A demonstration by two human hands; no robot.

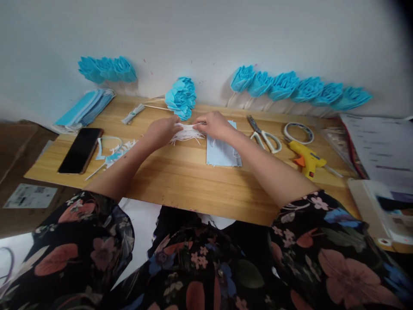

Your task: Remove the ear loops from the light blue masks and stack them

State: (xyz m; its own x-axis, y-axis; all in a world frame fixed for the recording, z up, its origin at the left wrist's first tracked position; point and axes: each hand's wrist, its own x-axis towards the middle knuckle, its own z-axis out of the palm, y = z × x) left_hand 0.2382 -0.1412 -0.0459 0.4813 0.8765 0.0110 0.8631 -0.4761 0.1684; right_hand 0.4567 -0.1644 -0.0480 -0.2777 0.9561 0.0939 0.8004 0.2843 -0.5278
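A bundle of thin white strings (187, 133) stretches between my hands above the wooden table (180, 176). My left hand (163, 130) is closed on the bundle's left end, and my right hand (213, 124) pinches its right end. Loose strands hang below it. Partly beneath my right hand and wrist lies a light blue face mask (222, 151), flat on the wood. Just behind my hands rests a bunch of blue paper-like flowers (181, 98) with pale stick stems. To the left of it is a small tied bundle of white strips (133, 113).
Blue flowers line the wall in a left group (107, 69) and a right row (301, 87). At left are a mask stack (85, 110), a phone (80, 150) and blue-white scraps (120, 153). Scissors (263, 134), a tape roll (298, 132) and a yellow glue gun (306, 158) lie right.
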